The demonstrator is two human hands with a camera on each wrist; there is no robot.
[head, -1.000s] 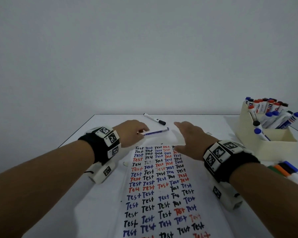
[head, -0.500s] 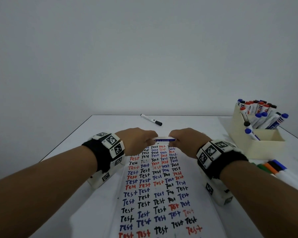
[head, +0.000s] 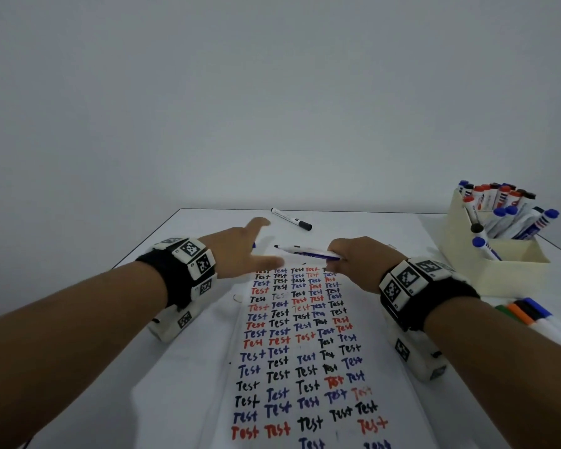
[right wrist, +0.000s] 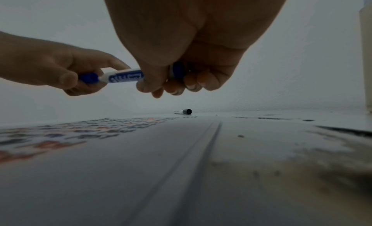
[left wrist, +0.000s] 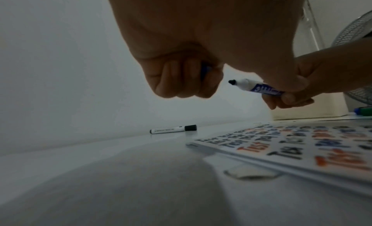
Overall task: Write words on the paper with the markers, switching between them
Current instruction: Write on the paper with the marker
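A long sheet of paper (head: 305, 351), covered in rows of "Test" in black, blue and red, lies down the middle of the white table (head: 191, 367). Above its far end my right hand (head: 336, 256) grips the barrel of a blue marker (head: 308, 253), held level with its bare dark tip pointing left. My left hand (head: 259, 244) is just left of that tip. In the left wrist view its fingers curl round the blue cap (left wrist: 205, 70), a short gap from the marker (left wrist: 259, 88). The right wrist view shows the cap (right wrist: 88, 78) at the end of the barrel (right wrist: 124, 77).
A black-capped marker (head: 292, 218) lies near the table's far edge. A cream box (head: 493, 254) full of blue, red and black markers stands at the right, with several loose coloured markers (head: 525, 311) lying in front of it. A fan (left wrist: 358, 54) stands beyond.
My right hand came in and took hold of the marker's barrel. My left hand has drawn away to the left with the cap, baring the tip.
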